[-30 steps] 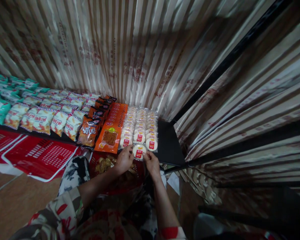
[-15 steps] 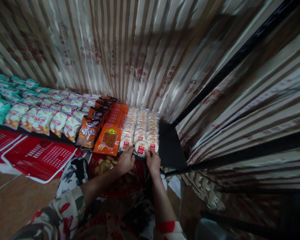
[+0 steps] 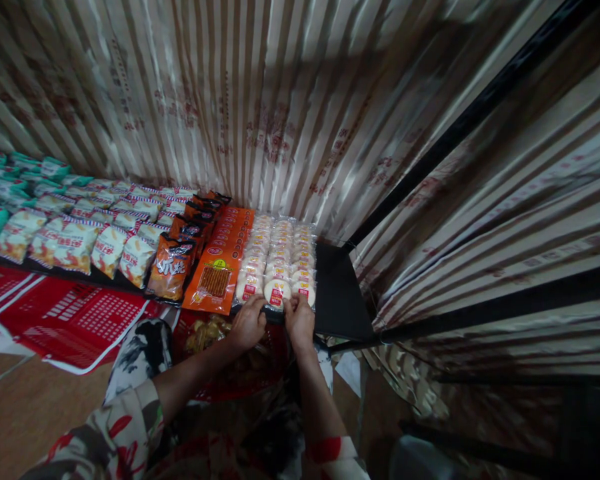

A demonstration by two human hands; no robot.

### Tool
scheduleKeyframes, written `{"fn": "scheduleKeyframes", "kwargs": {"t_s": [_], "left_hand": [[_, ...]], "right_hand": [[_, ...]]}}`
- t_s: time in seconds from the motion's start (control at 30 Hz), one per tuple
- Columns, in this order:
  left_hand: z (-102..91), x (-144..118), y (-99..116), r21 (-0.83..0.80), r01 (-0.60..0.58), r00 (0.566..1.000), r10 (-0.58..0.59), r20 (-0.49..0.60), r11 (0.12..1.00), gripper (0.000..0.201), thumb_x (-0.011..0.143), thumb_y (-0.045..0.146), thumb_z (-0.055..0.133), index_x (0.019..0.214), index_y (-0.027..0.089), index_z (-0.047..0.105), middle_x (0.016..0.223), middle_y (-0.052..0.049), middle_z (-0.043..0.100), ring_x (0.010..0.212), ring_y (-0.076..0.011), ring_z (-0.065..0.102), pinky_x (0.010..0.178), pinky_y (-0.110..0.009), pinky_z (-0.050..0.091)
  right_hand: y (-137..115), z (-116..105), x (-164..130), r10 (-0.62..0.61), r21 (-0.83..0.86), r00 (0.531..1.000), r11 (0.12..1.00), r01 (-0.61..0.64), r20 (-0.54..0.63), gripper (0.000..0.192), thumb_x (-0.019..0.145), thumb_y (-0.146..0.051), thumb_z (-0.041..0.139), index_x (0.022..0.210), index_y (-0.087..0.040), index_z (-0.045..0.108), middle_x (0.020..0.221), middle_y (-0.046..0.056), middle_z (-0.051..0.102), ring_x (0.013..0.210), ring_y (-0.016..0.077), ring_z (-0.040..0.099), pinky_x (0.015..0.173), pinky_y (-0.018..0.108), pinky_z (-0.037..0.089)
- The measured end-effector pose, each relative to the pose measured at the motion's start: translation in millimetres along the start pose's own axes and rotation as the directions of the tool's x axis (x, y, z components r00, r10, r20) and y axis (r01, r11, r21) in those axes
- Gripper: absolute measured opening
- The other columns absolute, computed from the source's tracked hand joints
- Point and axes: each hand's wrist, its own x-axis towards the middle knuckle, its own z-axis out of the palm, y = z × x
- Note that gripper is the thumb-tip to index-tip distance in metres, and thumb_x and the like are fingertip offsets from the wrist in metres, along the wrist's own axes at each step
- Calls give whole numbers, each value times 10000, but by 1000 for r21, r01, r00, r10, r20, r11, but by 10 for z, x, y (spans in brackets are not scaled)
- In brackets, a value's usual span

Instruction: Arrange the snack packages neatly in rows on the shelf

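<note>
Left hand (image 3: 249,325), right hand (image 3: 300,322) at white packet (image 3: 277,293), whether pinching unclear, 3 packet columns (image 3: 281,253) on black shelf (image 3: 341,287)

Nothing readable — cracker wrappers (image 3: 277,291): blurred | orange-black bag (image 3: 169,272): blurred | striped curtain (image 3: 275,137) — blurred

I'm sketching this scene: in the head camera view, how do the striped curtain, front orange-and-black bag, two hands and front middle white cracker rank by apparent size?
1. Striped curtain
2. Front orange-and-black bag
3. Left hand and right hand: too alike to rank
4. Front middle white cracker
</note>
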Motion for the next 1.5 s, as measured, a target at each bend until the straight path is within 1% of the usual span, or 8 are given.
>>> {"fn": "scheduleKeyframes", "kwargs": {"t_s": [0.37, 0.5, 0.67, 0.8, 0.9, 1.03, 1.2, 1.5], "left_hand": [[54, -42, -58, 127, -143, 989, 147, -21, 981, 358, 805, 73, 407, 1086, 143, 616, 1265, -125, 556, 1185, -220, 524, 1008, -378, 465], [47, -40, -29, 310, -300, 951, 306, 29, 902, 380, 850, 85, 393, 1166, 157, 593, 1310, -116, 551, 1233, -256, 479, 1028, -447, 425], [110, 63, 5, 451, -443, 884, 460, 79, 774, 415, 895, 174, 427, 1306, 173, 491, 1453, -92, 415, 1393, -303, 257, 1095, -505, 315], [183, 147, 16, 466, -452, 875, 479, 66, 761, 391, 905, 199, 434, 1287, 157, 507, 1450, -114, 413, 1412, -288, 217, 1121, -511, 272], [229, 179, 14, 463, -453, 874, 481, 64, 762, 371, 909, 210, 432, 1264, 154, 525, 1432, -133, 433, 1404, -278, 246, 1113, -517, 287], [289, 208, -12, 487, -450, 870, 490, 52, 748, 348, 909, 213, 438, 1233, 142, 541, 1399, -147, 471, 1376, -293, 308, 1091, -522, 321], [355, 239, -60, 500, -432, 869, 494, 9, 751, 314, 917, 184, 419, 1192, 136, 564, 1361, -163, 507, 1337, -309, 375, 1081, -520, 341], [460, 256, -181, 450, -448, 868, 497, 11, 773, 327, 923, 181, 416, 1227, 138, 528, 1414, -166, 445, 1394, -293, 263, 1073, -495, 372]], "right_hand": [[110, 139, -38, -28, 60, 994, 998, 35, -102, 223, 812, -332, 512, 952, -161, 544, 910, 115, 636, 743, 200, 609, 710, 313, 479], [112, 151, -42, -24, 82, 996, 996, 31, -91, 228, 827, -334, 491, 964, -158, 540, 909, 114, 626, 731, 194, 600, 706, 316, 478], [113, 113, -75, -66, 47, 996, 996, 69, -62, 223, 852, -310, 448, 921, -148, 585, 910, 123, 616, 736, 196, 585, 727, 325, 472], [175, 27, -51, -153, -94, 977, 986, 140, -152, 313, 901, -331, 401, 1003, -162, 644, 991, 125, 622, 899, 218, 563, 833, 351, 451], [267, -26, 60, -265, -206, 935, 954, 219, -236, 366, 916, -321, 396, 1164, -174, 622, 1220, 141, 567, 1130, 248, 472, 963, 416, 390], [386, -23, 226, -329, -306, 937, 910, 280, -121, 421, 921, -313, 384, 1313, -245, 523, 1465, 96, 378, 1355, 305, 243, 1019, 505, 327], [456, 25, 291, -318, -305, 946, 909, 285, -65, 434, 924, -312, 380, 1332, -226, 500, 1485, 102, 348, 1372, 280, 258, 1044, 456, 322], [481, 21, 295, -315, -287, 948, 913, 290, -45, 447, 928, -325, 371, 1353, -224, 467, 1483, 95, 345, 1355, 249, 299, 1066, 423, 312]]}}
